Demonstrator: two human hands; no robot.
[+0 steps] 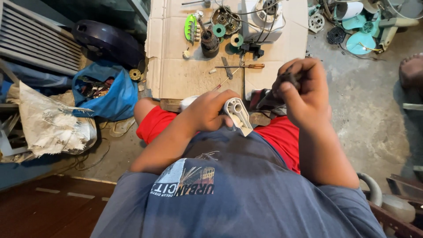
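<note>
My left hand (211,111) grips a white plastic housing part (238,114) with a round hole, held over my lap between red shorts. My right hand (302,90) is raised higher and closed around a small dark part (290,79), mostly hidden by the fingers. On the cardboard sheet (185,77) ahead lie a screwdriver with an orange handle (246,66), a dark motor rotor (209,42), a green plastic piece (191,27) and a white motor housing (263,20) with wires.
A blue bag (110,90) of parts and a white sack (50,123) lie to the left on the concrete floor. Teal fan parts (363,31) sit at the upper right. Another person's foot (412,70) shows at the right edge.
</note>
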